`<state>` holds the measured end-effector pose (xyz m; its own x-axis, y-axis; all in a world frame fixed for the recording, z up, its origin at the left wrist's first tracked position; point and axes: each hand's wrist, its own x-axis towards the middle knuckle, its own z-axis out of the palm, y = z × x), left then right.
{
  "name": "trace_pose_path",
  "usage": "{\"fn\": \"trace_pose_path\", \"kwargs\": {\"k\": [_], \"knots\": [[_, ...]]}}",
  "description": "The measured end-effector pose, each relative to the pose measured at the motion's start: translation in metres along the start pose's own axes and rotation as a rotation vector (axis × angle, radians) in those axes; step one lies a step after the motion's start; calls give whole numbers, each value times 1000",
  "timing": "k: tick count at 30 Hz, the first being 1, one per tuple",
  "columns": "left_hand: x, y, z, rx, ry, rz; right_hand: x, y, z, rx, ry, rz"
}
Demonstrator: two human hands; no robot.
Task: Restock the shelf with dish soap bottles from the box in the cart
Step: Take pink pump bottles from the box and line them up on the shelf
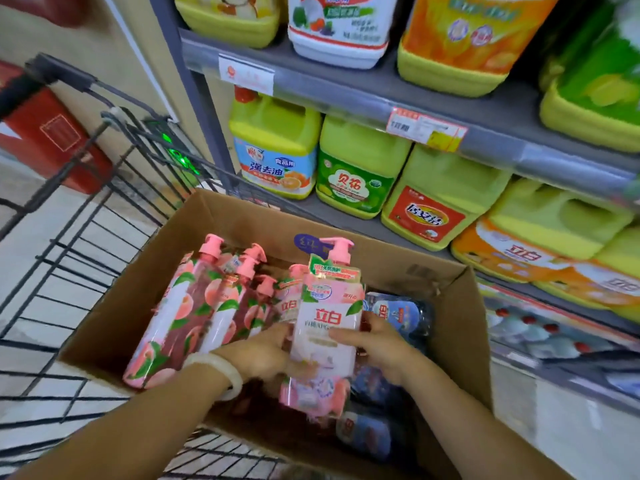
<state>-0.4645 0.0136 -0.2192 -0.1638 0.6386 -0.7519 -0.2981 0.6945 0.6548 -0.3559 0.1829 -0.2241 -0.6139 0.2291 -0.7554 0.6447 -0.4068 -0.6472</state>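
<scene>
A cardboard box [460, 317] sits in a wire cart [86, 237], and everything here is placed against that box. Over its middle, both hands hold one pink pump bottle [329, 320] upright. The left hand [266, 355], with a pale bangle [225, 372] at the wrist, grips the bottle's lower left side with fingers curled round it. The right hand [377, 341] presses the label from the right, fingers [346, 337] held together and laid across the front. More peach-patterned bottles [194, 313] lie in the box's left half; blue refill pouches [398, 313] fill its right half. Beyond the box's far wall, the shelf [346, 95] carries yellow-green jugs [360, 168].
</scene>
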Motion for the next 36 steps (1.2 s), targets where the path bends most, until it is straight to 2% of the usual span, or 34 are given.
{"fn": "trace_pose_path", "kwargs": {"k": [4, 7, 13, 16, 22, 30, 36], "knots": [[-4, 39, 25, 2, 20, 128, -32, -26, -33, -5, 25, -111], [-8, 76, 51, 89, 58, 226, -63, -41, -63, 45, 100, -228], [-30, 163, 141, 176, 14, 439, -166, -68, -134, 161, 228, -505], [-51, 202, 211, 180, -26, 542, -232, -71, -183, 160, 285, -605], [-79, 263, 363, 431, -13, 706, -364, -40, -288, 180, 409, -740], [-101, 317, 566, 533, -274, 833, -522, 23, -415, 199, 636, -868], [-100, 370, 684, 655, -315, 916, -610, 50, -494, 256, 815, -933]]}}
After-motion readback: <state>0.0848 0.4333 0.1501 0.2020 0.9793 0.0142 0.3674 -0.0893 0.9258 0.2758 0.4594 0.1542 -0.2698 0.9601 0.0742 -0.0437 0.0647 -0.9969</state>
